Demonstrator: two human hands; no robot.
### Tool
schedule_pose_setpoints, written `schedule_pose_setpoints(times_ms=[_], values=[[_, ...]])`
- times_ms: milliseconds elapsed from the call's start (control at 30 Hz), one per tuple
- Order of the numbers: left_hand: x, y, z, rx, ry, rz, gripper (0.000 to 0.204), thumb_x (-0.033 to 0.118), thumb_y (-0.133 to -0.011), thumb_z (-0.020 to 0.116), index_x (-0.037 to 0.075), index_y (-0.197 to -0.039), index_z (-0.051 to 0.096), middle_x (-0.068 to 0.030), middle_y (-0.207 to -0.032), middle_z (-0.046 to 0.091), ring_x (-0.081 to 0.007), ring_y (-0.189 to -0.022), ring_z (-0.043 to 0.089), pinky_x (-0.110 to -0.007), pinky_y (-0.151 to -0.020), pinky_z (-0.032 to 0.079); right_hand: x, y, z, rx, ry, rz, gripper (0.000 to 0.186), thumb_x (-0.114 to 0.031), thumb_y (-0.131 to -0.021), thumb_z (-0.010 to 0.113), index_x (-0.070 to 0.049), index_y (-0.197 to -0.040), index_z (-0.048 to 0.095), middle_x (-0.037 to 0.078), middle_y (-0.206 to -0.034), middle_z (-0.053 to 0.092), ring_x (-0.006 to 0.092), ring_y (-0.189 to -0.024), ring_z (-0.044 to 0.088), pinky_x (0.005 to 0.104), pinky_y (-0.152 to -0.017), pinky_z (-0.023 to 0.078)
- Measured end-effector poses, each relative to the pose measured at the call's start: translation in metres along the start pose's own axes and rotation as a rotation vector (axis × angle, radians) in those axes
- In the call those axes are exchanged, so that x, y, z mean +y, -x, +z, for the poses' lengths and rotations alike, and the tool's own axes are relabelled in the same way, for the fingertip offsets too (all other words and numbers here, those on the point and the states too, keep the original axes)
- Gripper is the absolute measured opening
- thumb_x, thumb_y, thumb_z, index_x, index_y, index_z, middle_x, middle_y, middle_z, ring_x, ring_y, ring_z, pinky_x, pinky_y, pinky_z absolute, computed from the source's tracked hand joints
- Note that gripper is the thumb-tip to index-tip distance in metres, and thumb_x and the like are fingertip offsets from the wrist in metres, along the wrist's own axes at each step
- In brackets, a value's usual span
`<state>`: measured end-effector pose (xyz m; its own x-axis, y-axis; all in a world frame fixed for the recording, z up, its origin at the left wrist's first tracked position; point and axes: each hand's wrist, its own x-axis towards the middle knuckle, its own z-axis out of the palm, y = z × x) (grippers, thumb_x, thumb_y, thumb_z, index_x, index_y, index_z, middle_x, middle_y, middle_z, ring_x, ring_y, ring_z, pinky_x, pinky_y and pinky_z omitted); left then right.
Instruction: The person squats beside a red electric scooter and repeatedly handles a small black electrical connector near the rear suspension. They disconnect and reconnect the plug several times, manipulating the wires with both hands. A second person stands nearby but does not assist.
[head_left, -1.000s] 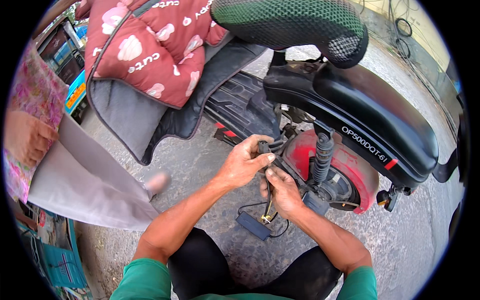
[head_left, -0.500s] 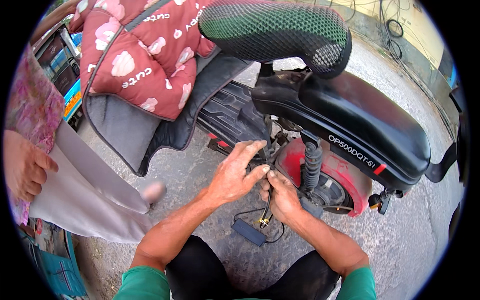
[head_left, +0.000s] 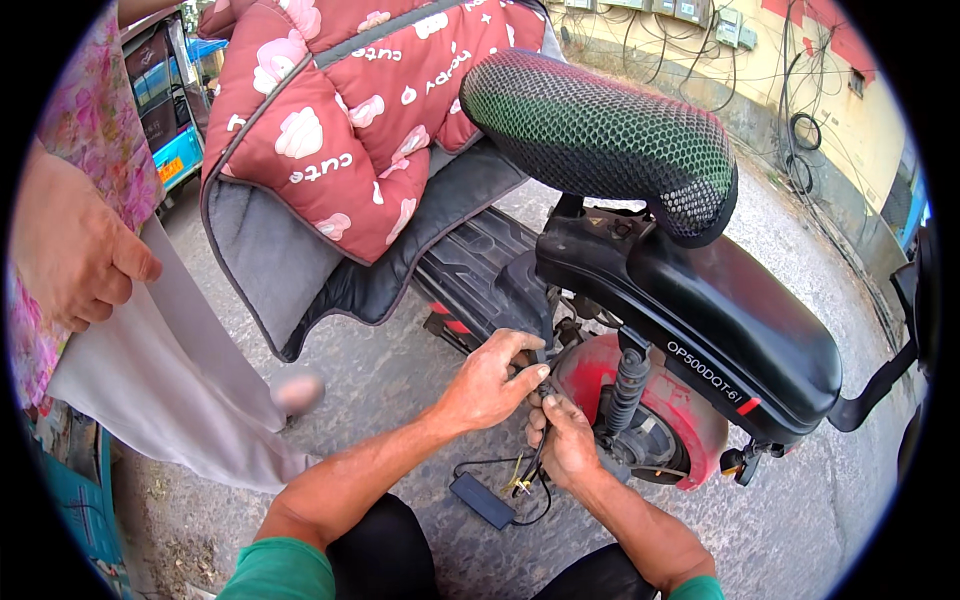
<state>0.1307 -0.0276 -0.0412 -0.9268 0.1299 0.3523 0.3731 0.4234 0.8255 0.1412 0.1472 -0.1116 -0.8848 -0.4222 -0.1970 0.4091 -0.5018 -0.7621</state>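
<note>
My left hand (head_left: 494, 388) is at the scooter's side, below the rear of the footboard. Its fingers and thumb are bent around a small dark part that I cannot make out. Close beside it, my right hand (head_left: 568, 445) pinches a black cable (head_left: 539, 462), and the thumbs nearly meet. The cable runs down from my right hand toward a black power adapter box (head_left: 482, 500) lying on the ground. A small yellowish piece (head_left: 520, 487) sits among the cords there. The electric scooter (head_left: 690, 330) has a black seat base and a red rear fender (head_left: 655, 400) right of my hands.
A person's hand (head_left: 85, 255) hangs at the left, above pale trousers (head_left: 190, 360). A red quilted cover (head_left: 340, 150) drapes over the scooter's front. The mesh-covered saddle (head_left: 600, 140) overhangs the black base. Loops of cable (head_left: 803, 130) hang on the wall behind.
The view has tilted up, so the scooter sits lower in it. My left fingers, stretched out before, are now bent in toward the thumb. My right hand stays on the cable.
</note>
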Motion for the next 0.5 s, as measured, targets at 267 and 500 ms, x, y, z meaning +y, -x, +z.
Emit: schedule_pose_setpoints(times_ms=[267, 500], values=[[-0.007, 0.002, -0.002, -0.011, 0.017, 0.094, 0.029, 0.017, -0.091, 0.067, -0.001, -0.114, 0.064, -0.0165, -0.115, 0.062, -0.0271, -0.101, 0.065, -0.037, -0.085, 0.054, 0.007, -0.006, -0.004, 0.075, -0.036, -0.007, 0.031, -0.017, -0.1, 0.053, 0.0, -0.125, 0.049, 0.004, -0.082, 0.057, 0.0156, -0.071, 0.054, 0.0293, -0.065, 0.044], [0.017, -0.038, -0.02, 0.174, -0.178, 0.38, 0.038, 0.024, -0.091, 0.066, 0.001, -0.119, 0.06, -0.0229, -0.127, 0.053, -0.0384, -0.12, 0.053, -0.044, -0.102, 0.043, 0.011, -0.003, 0.0, 0.101, -0.066, 0.039, 0.032, -0.013, -0.099, 0.055, 0.002, -0.126, 0.048, 0.006, -0.081, 0.057, 0.0166, -0.072, 0.054, 0.0305, -0.064, 0.045]])
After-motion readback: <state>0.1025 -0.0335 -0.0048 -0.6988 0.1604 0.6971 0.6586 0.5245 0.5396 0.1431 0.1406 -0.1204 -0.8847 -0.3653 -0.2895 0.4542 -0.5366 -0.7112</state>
